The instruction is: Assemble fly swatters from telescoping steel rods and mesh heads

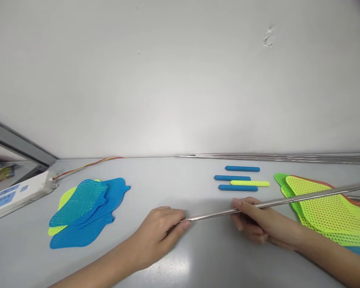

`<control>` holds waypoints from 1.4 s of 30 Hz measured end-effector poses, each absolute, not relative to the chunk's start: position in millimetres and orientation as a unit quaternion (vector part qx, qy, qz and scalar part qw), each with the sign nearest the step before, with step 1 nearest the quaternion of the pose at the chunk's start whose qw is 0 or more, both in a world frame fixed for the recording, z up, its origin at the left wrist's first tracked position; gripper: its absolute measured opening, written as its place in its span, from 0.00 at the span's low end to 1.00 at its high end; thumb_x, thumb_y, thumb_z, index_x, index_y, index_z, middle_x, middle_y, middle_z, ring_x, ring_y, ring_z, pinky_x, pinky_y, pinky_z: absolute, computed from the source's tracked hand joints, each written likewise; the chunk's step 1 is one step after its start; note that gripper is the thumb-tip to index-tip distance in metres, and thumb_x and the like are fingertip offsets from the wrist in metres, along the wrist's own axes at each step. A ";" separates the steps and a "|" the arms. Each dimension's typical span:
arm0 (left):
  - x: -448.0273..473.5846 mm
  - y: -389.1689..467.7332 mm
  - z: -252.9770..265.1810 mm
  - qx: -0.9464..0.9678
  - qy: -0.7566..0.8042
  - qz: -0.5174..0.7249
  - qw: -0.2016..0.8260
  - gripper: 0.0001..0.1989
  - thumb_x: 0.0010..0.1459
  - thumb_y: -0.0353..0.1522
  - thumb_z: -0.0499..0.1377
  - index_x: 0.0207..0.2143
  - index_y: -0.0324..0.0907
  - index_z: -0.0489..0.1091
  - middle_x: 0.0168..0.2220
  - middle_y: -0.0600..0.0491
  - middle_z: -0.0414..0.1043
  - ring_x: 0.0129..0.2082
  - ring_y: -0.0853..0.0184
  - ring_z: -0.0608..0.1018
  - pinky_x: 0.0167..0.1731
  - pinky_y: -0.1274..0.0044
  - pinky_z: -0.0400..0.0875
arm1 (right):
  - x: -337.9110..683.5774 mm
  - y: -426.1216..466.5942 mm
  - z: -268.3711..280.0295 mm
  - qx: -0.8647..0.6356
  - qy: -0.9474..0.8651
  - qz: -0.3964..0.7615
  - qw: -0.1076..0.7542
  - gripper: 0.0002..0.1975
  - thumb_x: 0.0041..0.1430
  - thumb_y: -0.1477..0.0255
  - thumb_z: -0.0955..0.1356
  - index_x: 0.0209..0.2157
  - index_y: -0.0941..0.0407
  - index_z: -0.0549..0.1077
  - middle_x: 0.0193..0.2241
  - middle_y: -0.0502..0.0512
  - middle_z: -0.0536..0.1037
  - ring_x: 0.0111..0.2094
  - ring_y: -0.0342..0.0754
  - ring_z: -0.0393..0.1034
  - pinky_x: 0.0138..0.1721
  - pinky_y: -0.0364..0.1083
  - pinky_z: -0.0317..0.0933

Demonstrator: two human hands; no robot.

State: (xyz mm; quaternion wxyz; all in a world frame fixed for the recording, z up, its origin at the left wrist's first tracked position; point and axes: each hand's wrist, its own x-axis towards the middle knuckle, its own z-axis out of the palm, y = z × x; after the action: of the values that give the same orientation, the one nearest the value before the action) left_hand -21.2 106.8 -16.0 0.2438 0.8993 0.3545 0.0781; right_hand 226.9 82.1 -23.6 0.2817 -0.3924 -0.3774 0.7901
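A telescopic metal rod [273, 203] slants across the table, its thicker end running out toward the right edge. My left hand [160, 234] pinches the rod's thin left end between thumb and fingers; the very tip is hidden in that grip. Farther along, my right hand [255, 222] is closed round the rod, thumb on top. Just beyond the right hand lie several blue handle sleeves [238, 188] and one yellow handle sleeve [258, 183]. Under the rod at right is a pile with a yellow fly swatter head [324, 204] on top and a green swatter head [280, 179] below.
Blue swatter heads [78, 236] are stacked with yellow ones at the left. More metal rods [258, 157] lie along the wall [174, 80]. A white power strip [21, 194] with a red and yellow cable [87, 164] sits at far left beside a grey frame post [21, 146].
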 end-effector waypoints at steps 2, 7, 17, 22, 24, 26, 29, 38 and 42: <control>-21.6 107.0 -16.6 0.900 0.354 0.077 0.243 0.14 0.60 0.34 0.41 0.22 0.40 0.53 0.18 0.58 0.54 0.20 0.73 0.60 0.24 0.80 0.54 | 226.6 82.2 -23.0 -0.391 -0.375 0.792 0.281 0.22 0.56 0.60 0.56 0.18 0.60 0.64 0.08 0.41 0.50 0.10 0.34 0.40 0.11 0.37 0.34; -21.8 107.4 -16.1 0.899 0.352 0.077 0.247 0.14 0.60 0.34 0.42 0.22 0.40 0.53 0.18 0.59 0.53 0.20 0.74 0.60 0.25 0.80 0.54 | 226.1 82.0 -22.0 -0.390 -0.369 0.794 0.286 0.22 0.56 0.61 0.56 0.19 0.61 0.65 0.09 0.42 0.53 0.09 0.33 0.43 0.10 0.36 0.34; -23.0 107.2 -18.9 0.898 0.355 0.080 0.246 0.14 0.59 0.34 0.42 0.22 0.40 0.53 0.18 0.59 0.53 0.20 0.74 0.60 0.24 0.80 0.54 | 226.1 82.1 -22.6 -0.372 -0.357 0.802 0.302 0.21 0.57 0.62 0.56 0.20 0.61 0.66 0.11 0.44 0.57 0.10 0.34 0.50 0.12 0.37 0.40; -24.3 106.9 -19.6 0.897 0.358 0.075 0.247 0.14 0.59 0.34 0.43 0.21 0.40 0.52 0.18 0.59 0.53 0.20 0.74 0.60 0.24 0.80 0.54 | 225.1 81.5 -23.8 -0.374 -0.367 0.793 0.310 0.22 0.57 0.61 0.55 0.21 0.61 0.67 0.12 0.45 0.58 0.11 0.35 0.52 0.12 0.37 0.42; -24.0 107.1 -19.8 0.897 0.359 0.077 0.248 0.14 0.59 0.34 0.43 0.21 0.40 0.52 0.18 0.59 0.53 0.20 0.74 0.60 0.24 0.80 0.54 | 224.1 81.1 -23.8 -0.380 -0.379 0.780 0.322 0.21 0.57 0.61 0.55 0.22 0.61 0.67 0.12 0.46 0.58 0.11 0.36 0.53 0.13 0.38 0.41; -23.5 107.3 -20.0 0.894 0.362 0.080 0.250 0.14 0.59 0.34 0.42 0.21 0.40 0.51 0.18 0.59 0.52 0.20 0.74 0.60 0.24 0.80 0.54 | 223.0 80.2 -23.3 -0.390 -0.387 0.762 0.342 0.20 0.57 0.62 0.56 0.22 0.61 0.66 0.13 0.46 0.59 0.12 0.36 0.53 0.13 0.38 0.40; -23.2 107.1 -19.9 0.891 0.368 0.082 0.255 0.14 0.59 0.34 0.42 0.21 0.40 0.51 0.18 0.59 0.52 0.20 0.74 0.60 0.23 0.80 0.54 | 221.8 77.8 -22.6 -0.402 -0.381 0.735 0.392 0.19 0.57 0.63 0.56 0.20 0.59 0.63 0.14 0.45 0.57 0.13 0.36 0.52 0.15 0.39 0.40; -23.8 105.6 -17.4 0.889 0.370 0.092 0.252 0.14 0.59 0.34 0.42 0.22 0.40 0.54 0.19 0.58 0.54 0.20 0.74 0.61 0.23 0.81 0.55 | 222.0 75.7 -27.9 -0.457 -0.338 0.631 0.528 0.21 0.55 0.60 0.58 0.14 0.57 0.54 0.13 0.43 0.45 0.14 0.37 0.41 0.17 0.41 0.35; -23.1 105.6 -16.5 0.897 0.360 0.089 0.240 0.14 0.60 0.33 0.41 0.23 0.40 0.55 0.19 0.58 0.56 0.20 0.73 0.62 0.24 0.80 0.55 | 220.7 74.8 -28.3 -0.458 -0.352 0.625 0.525 0.22 0.55 0.58 0.55 0.15 0.56 0.56 0.13 0.44 0.47 0.15 0.38 0.42 0.17 0.41 0.37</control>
State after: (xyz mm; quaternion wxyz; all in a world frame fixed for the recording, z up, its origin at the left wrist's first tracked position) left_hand -23.1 105.6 -16.5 0.2404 0.8971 0.3600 0.0887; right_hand 220.7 74.8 -28.3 0.5247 -0.4580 -0.3521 0.6253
